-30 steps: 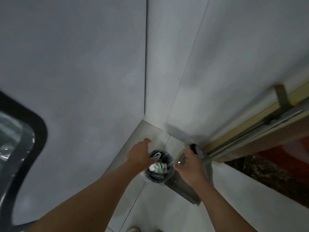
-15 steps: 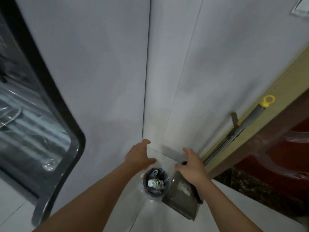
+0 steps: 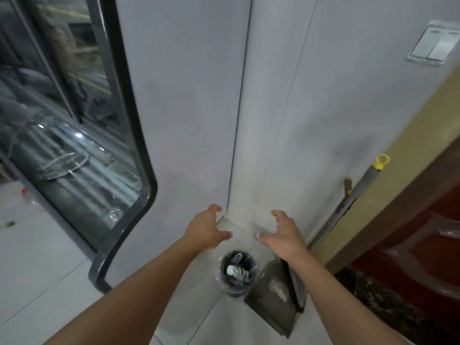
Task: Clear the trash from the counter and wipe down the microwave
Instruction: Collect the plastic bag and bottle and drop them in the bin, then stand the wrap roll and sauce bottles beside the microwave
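A small dark trash bin (image 3: 236,287) lined with a clear bag stands on the floor in the wall corner. Inside it lies a white bottle with a green and red label (image 3: 235,270) among other trash. My left hand (image 3: 205,227) hovers above and left of the bin, fingers loosely spread, holding nothing. My right hand (image 3: 286,236) hovers above and right of the bin, also spread and empty. Neither hand touches the bin. No microwave or counter is in view.
A grey dustpan (image 3: 272,303) lies right of the bin, and a broom handle with a yellow tip (image 3: 358,192) leans against the wall. A glass door with a dark frame (image 3: 129,155) is at the left, a dark red door (image 3: 423,245) at the right, a light switch (image 3: 431,44) high up.
Both hands have risen away from the bin and spread apart. My view has tilted up, so the bin sits lower in frame and the glass door and light switch have come into sight.
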A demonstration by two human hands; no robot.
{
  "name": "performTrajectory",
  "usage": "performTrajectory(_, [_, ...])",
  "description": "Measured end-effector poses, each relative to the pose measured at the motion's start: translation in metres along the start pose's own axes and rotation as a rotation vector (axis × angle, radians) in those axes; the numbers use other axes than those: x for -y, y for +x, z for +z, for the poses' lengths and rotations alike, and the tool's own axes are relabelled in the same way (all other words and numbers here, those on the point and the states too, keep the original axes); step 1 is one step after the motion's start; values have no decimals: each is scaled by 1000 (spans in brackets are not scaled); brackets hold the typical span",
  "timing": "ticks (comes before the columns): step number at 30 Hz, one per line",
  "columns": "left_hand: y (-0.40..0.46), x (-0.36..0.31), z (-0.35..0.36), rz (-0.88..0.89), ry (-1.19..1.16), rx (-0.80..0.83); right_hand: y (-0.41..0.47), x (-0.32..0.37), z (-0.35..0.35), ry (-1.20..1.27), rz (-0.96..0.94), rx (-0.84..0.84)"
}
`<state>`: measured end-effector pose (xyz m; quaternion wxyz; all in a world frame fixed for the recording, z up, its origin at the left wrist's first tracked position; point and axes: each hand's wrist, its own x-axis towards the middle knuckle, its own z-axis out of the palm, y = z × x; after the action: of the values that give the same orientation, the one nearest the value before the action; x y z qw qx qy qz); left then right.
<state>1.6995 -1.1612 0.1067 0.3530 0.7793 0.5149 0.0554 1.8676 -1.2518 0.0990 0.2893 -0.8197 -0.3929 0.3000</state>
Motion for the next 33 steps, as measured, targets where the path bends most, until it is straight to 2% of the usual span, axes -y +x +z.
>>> performTrajectory(7, [-69, 13, -11, -107, -63, -122, -36, 20, 5, -32, -132, 115])
performTrajectory(15, [-154, 72, -55, -290, -110, -313, -72, 77, 50, -114, -314, 270])
performTrajectory(29, [-311, 217, -152, -571, -189, -594, -177, 213, 208, -122, -547, 565])
performTrajectory(33, [-358, 265, -185, -612, -208, -657, -218, 255, 257, -173, -620, 596])
